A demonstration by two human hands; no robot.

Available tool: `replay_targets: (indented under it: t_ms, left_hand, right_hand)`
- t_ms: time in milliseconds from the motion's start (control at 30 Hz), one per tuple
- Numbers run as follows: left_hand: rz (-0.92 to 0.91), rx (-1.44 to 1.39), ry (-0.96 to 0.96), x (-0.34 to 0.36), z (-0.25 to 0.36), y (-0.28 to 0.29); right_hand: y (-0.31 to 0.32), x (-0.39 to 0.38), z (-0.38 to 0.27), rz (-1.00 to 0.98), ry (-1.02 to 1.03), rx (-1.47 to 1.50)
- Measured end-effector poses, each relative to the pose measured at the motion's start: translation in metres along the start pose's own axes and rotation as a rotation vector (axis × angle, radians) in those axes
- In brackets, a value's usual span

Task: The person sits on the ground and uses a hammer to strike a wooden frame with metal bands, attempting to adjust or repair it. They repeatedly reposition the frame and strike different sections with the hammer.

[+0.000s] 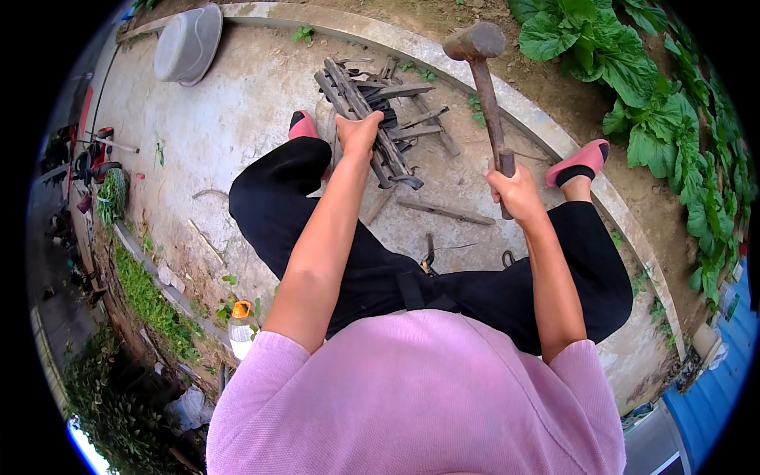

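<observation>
My right hand (516, 191) is closed round the handle of a hammer (484, 87) with a rusty, blocky head. The hammer is raised, its head pointing away from me toward the far curb. My left hand (360, 134) grips long, weathered wooden slats (348, 89), thumb across them; the fingers underneath are mostly hidden. These slats lie slanted over a loose heap of broken wood pieces (419, 127) on the concrete. A dark bent strip (408, 181) shows at the near end of the slats. One separate stick (446, 211) lies between my feet.
A grey plastic tub (188, 46) rests at the far left. A low curved concrete curb (388, 32) borders soil with leafy green plants (609, 55). A bottle with an orange cap (241, 324) stands beside my left arm. My pink shoe (578, 162) is near the curb.
</observation>
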State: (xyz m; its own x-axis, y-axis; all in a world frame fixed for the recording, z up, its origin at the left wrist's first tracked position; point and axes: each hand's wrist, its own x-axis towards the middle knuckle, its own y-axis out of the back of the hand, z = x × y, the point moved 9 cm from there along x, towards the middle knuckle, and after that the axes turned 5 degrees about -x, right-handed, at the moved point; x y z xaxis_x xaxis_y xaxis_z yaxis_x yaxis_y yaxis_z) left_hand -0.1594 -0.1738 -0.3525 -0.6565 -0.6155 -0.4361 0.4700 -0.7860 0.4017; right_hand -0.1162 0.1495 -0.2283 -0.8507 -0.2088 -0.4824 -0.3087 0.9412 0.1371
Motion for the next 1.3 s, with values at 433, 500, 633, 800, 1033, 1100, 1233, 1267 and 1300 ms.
replay_targets:
  t_ms: [433, 500, 633, 800, 1033, 1100, 1233, 1267, 1300]
  left_hand:
    - [0.063, -0.14, -0.009, -0.001, -0.016, 0.003]
    - [0.01, -0.232, -0.008, -0.015, 0.014, 0.004]
    - [-0.112, -0.423, 0.07, -0.041, 0.037, 0.018]
    - [-0.276, -0.671, 0.019, -0.053, 0.064, 0.037]
    - [-0.428, -0.704, 0.625, -0.099, 0.004, 0.015]
    - [-0.427, -0.871, 0.788, -0.107, -0.034, 0.003]
    - [-0.367, -1.048, 0.93, -0.112, -0.074, -0.007]
    - [-0.341, -1.073, 0.93, -0.109, -0.073, -0.003]
    - [-0.324, -1.071, 0.926, -0.106, -0.072, 0.0]
  right_hand:
    - [-0.043, 0.025, 0.205, -0.065, -0.706, -0.057]
    - [-0.032, 0.029, 0.215, -0.063, -0.691, -0.111]
    - [-0.023, 0.026, 0.224, -0.069, -0.663, -0.221]
    - [-0.049, 0.006, 0.218, -0.11, -0.774, -0.069]
    - [-0.094, -0.047, 0.228, -0.107, -0.926, 0.644]
    - [-0.093, -0.06, 0.242, -0.13, -0.968, 0.599]
    - [-0.088, -0.056, 0.239, -0.113, -0.952, 0.581]
    - [-0.088, -0.053, 0.238, -0.104, -0.967, 0.593]
    - [-0.088, -0.051, 0.238, -0.094, -0.982, 0.605]
